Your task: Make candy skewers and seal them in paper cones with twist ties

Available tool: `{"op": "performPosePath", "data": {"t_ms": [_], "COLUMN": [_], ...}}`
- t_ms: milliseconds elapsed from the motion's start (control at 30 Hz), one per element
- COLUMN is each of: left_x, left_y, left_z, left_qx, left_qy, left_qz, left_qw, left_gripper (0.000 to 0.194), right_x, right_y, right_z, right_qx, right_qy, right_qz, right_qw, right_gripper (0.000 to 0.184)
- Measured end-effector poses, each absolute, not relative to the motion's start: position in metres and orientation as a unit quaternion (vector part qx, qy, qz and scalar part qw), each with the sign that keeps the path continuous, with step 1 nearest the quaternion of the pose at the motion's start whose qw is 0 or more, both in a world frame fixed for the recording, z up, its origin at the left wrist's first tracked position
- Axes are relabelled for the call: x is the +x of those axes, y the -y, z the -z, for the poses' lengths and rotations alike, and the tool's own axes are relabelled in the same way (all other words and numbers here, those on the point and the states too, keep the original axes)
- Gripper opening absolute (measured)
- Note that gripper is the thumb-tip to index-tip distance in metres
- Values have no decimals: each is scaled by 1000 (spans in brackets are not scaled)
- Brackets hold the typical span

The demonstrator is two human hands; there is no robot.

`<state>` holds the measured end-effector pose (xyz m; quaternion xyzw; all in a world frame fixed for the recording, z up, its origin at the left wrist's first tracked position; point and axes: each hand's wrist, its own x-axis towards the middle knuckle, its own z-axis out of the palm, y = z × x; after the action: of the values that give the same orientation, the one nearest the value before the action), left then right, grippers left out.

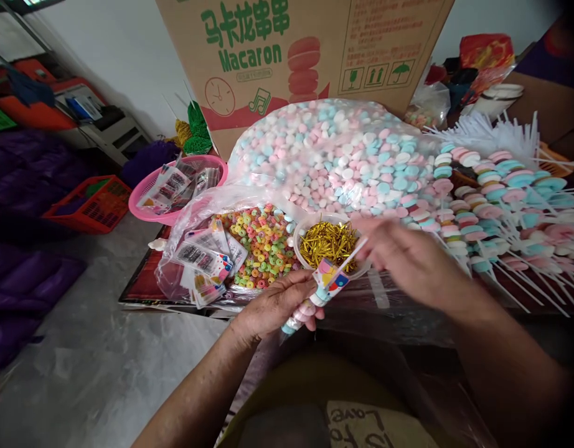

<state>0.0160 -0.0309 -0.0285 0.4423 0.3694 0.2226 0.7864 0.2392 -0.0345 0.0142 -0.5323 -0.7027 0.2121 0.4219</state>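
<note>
My left hand (280, 302) is closed around a marshmallow skewer (302, 314) in a clear wrapper with a colourful printed top. The skewer is tilted, its white stick (352, 255) pointing up to the right. My right hand (403, 261) is blurred by motion beside the stick's tip, so I cannot make out whether its fingers grip anything. Just behind both hands sits a round clear tub (297, 244) of gold twist ties (328, 244). Left of the tub lie ring-shaped candies (263, 246) and several printed wrappers (205, 258) on clear plastic.
A big bag of pastel marshmallows (334, 155) leans before a cardboard box (287, 56). Finished-looking skewers (497, 205) are piled at right, near white sticks (492, 134). A pink basket (144, 211) holds more wrappers. An orange crate (93, 211) stands on the floor.
</note>
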Motion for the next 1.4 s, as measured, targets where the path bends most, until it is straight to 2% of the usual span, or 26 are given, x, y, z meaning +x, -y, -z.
{"op": "performPosePath", "data": {"t_ms": [100,200,300,400,467,533,600,700,733,800,867,900,967,1000,1067,1133,1200,1267,1333,1400], "left_x": [20,24,28,32,33,31,26,15,13,11,13,15,16,15,12,8,5,4,6,9], "left_y": [36,40,42,43,45,47,49,47,45,43,42,42,42,42,42,42,43,46,51,58], "left_z": [37,46,50,45,39,33,28,20,19,17,18,19,19,18,15,12,11,13,17,23], "left_qx": [434,404,353,414,522,604,628,624,641,718,787,799,786,773,747,728,720,762,852,933], "left_qy": [-360,-371,-403,-439,-454,-451,-425,-351,-332,-335,-389,-419,-456,-454,-417,-365,-318,-299,-289,-261], "left_qz": [-215,-213,-288,-328,-337,-344,-317,-206,-179,-160,-159,-155,-155,-159,-154,-97,-19,25,33,17], "left_qw": [797,808,794,727,639,560,570,667,668,589,451,402,387,414,494,572,617,574,435,246], "left_gripper": [37,37,42,40,38,36,35,36,35,29,26,26,26,26,27,32,34,30,23,16], "right_x": [219,210,214,215,207,196,187,183,184,187,190,192,195,197,199,200,200,200,197,195], "right_y": [36,38,41,48,55,61,64,62,60,55,52,53,57,59,66,71,76,82,89,94], "right_z": [-2,13,18,19,22,26,28,27,25,22,19,18,15,14,15,22,31,42,50,51], "right_qx": [-501,-493,-498,-504,-510,-530,-540,-506,-492,-484,-513,-529,-505,-460,-345,-266,-241,-245,-293,-365], "right_qy": [762,742,689,689,699,670,628,583,571,558,585,615,704,759,859,915,932,943,948,910], "right_qz": [-247,-299,-347,-363,-358,-357,-391,-512,-554,-599,-532,-442,-183,-54,128,197,209,167,33,-178], "right_qw": [328,342,398,374,351,377,401,378,353,309,335,382,463,458,357,231,173,149,123,85], "right_gripper": [30,33,41,32,25,27,29,26,26,25,22,19,11,13,24,28,30,28,24,22]}}
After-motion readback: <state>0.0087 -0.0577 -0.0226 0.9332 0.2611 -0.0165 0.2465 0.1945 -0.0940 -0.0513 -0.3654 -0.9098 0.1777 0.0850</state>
